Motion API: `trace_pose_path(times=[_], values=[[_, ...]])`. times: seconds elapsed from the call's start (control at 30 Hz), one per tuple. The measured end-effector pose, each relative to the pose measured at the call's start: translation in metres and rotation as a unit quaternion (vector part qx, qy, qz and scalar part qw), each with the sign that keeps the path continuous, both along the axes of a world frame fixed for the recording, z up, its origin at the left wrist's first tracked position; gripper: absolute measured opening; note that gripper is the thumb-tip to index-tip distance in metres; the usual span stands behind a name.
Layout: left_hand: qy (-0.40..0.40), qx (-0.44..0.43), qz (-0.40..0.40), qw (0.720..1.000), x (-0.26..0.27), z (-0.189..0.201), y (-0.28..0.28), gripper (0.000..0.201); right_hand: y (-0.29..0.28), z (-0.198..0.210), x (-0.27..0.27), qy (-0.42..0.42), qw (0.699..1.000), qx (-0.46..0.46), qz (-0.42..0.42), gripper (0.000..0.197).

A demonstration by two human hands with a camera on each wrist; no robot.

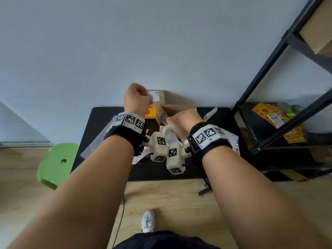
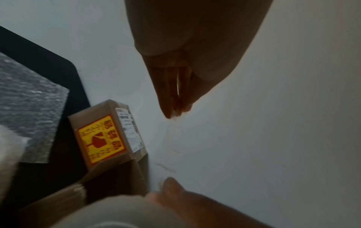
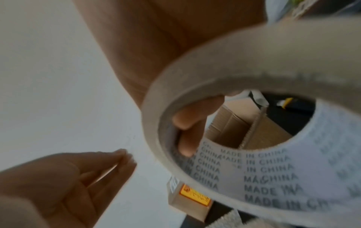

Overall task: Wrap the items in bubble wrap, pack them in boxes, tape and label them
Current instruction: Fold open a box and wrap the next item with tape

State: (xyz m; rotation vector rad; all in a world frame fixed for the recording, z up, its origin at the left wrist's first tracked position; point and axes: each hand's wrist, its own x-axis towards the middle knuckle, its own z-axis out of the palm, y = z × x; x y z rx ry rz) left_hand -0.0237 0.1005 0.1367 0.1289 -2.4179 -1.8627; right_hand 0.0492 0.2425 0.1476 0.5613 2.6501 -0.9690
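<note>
1. While the right hand [image 1: 185, 121] carries the tape roll [image 3: 254, 117] with its fingers [image 3: 187, 123] hooked through the core, its grip is curled round the roll's wall; the roll looks light and stiff, so the core is the sound place to hold it.
2. Just left of it, the left hand [image 1: 137, 100] is raised, fingertips [image 2: 171, 111] pressed together in a pinch on the free end of clear tape [image 2: 173, 138], which runs as a faint film between the two hands.
3. That strip is probably thin, limp and sticky: it should stay taut and be held only at its very end, or it may fold onto itself.
4. Below the hands an open cardboard box [image 3: 252, 131] stands on the black tabletop [image 1: 100, 115], flaps up; corrugated board is light, and it dents at the flaps.
5. Farther off, against the wall, sits a sealed box [image 2: 109, 132] with a yellow-and-red fragile label [image 2: 101, 138] and a white shipping label [image 2: 129, 129].
6. At far left lies a sheet of bubble wrap [image 2: 29, 95], soft and springy.
</note>
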Motion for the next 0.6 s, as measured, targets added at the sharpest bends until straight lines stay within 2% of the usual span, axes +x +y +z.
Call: trace_pose_path(times=[0.13,0.27,0.33,0.43,0.6], values=[[-0.013,-0.099,0.024,0.995,0.031,-0.015,-0.011,0.024,0.003,-0.020,0.011,-0.032,0.995,0.065,0.067,0.045],[-0.036,-0.143,0.031,0.989,0.052,-0.035,-0.023,0.020,-0.005,-0.048,0.019,0.023,1.000,0.003,0.019,0.030],[-0.071,-0.124,0.009,0.990,0.057,-0.049,-0.028,0.021,-0.009,-0.056,0.022,0.027,1.000,0.002,0.014,0.025],[-0.092,-0.151,-0.012,0.984,0.061,-0.063,-0.035,0.019,-0.012,-0.069,0.021,0.011,1.000,0.022,0.016,0.023],[-0.111,-0.175,-0.015,0.978,0.051,-0.078,-0.050,0.042,-0.022,-0.085,0.008,-0.023,0.997,0.066,0.026,0.025]])
